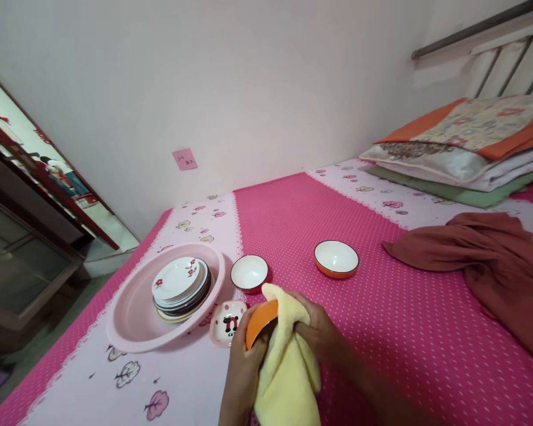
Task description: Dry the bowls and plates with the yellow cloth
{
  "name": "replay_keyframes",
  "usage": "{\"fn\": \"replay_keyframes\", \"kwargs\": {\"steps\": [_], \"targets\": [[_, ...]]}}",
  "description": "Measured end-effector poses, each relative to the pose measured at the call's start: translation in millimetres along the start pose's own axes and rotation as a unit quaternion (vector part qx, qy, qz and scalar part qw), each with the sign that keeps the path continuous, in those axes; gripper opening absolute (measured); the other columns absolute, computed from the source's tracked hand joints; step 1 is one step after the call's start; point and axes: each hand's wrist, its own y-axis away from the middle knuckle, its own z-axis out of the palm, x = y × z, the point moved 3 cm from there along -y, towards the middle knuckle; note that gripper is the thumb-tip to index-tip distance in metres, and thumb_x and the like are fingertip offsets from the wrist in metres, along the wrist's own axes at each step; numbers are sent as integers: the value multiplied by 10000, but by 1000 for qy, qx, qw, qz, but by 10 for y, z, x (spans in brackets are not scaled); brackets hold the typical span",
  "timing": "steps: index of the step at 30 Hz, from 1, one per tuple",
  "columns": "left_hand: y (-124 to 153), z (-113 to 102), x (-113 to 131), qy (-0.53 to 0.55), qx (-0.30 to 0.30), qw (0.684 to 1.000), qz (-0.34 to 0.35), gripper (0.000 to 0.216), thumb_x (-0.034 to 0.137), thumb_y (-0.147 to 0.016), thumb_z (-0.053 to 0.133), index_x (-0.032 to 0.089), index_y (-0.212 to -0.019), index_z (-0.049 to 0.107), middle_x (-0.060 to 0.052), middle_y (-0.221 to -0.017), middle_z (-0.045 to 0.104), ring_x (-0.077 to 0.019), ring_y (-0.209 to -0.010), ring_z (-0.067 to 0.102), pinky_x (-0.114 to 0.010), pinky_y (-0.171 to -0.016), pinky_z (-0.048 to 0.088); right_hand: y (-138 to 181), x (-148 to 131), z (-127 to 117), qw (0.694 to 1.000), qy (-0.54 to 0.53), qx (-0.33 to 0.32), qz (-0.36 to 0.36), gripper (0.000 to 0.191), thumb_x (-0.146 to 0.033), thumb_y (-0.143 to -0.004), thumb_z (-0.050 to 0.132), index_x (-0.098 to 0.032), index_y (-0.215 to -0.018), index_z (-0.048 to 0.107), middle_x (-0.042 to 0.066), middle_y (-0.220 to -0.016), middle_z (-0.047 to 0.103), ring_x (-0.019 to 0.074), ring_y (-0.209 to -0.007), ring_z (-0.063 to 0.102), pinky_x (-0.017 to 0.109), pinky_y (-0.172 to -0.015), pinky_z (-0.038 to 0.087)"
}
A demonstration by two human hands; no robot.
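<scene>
Head view: left hand [242,361] was clamped on a small orange bowl [261,319], held on edge over the pink dotted bed sheet [382,331]. Right hand [317,331] was closed on a soft yellow cloth [286,367], pressed against the bowl (cloth hid most of it). A round pink plastic basin [128,322] with stacked white plates [177,281] sat near, to the left.

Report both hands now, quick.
Left hand: closed on the orange bowl.
Right hand: closed on the yellow cloth, pressed to the bowl.
</scene>
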Motion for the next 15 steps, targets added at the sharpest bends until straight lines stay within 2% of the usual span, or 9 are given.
{"fn": "replay_keyframes", "kwargs": {"steps": [7, 11, 15], "targets": [[11, 20, -12, 15, 23, 999, 18, 559, 379, -828, 696, 202, -1357, 659, -132, -1386, 708, -357, -1275, 655, -465, -1042, 542, -18, -18, 35, 1000, 10, 26, 2, 522, -150, -847, 550, -213, -1353, 660, 59, -1219, 786, 266, -1059, 748, 389, -904, 612], [2, 11, -67, 21, 55, 998, 35, 580, 362, -835, 678, 216, -1394, 626, -124, -1360, 716, -350, -1289, 646, -463, -1054, 527, -28, -5, 73, 999, -17, 36, 10, 422, -225, -881, 563, -215, -1286, 681, 51, -1181, 799, 281, -1072, 753, 404, -895, 622], [-8, 10, 21, -32, 17, 999, 39, 560, 340, -827, 668, 218, -1372, 624, -108, -1360, 711, -327, -1265, 656, -428, -1036, 527, -23, 17, 94, 998, -44, 48, 18, 373, -292, -888, 586, -213, -1238, 689, 64, -1155, 808, 301, -1047, 761, 430, -871, 638]]}}
